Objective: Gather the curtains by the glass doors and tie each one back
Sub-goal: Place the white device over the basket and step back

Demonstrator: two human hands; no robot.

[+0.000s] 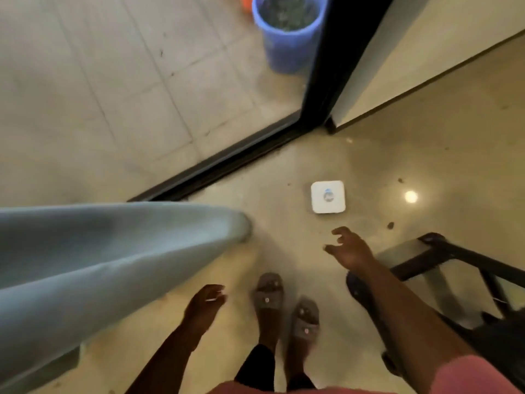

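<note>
Floor: glossy tan floor (326, 155) beside glass doors (127, 95).
Curtain: pale blue curtain (99, 251) hangs at left, ungathered.
Bucket: blue bucket (287, 38) outside, dark contents unclear.
Left hand (206, 302): loosely curled, empty, near curtain.
Right hand (350, 247): fingers spread, empty.

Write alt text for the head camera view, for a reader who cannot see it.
Looking down, a person's left hand and right hand hang free, neither touching the pale blue curtain at the left beside the glass door's dark track. A white square device lies on the glossy floor; a blue bucket stands beyond the glass.
</note>
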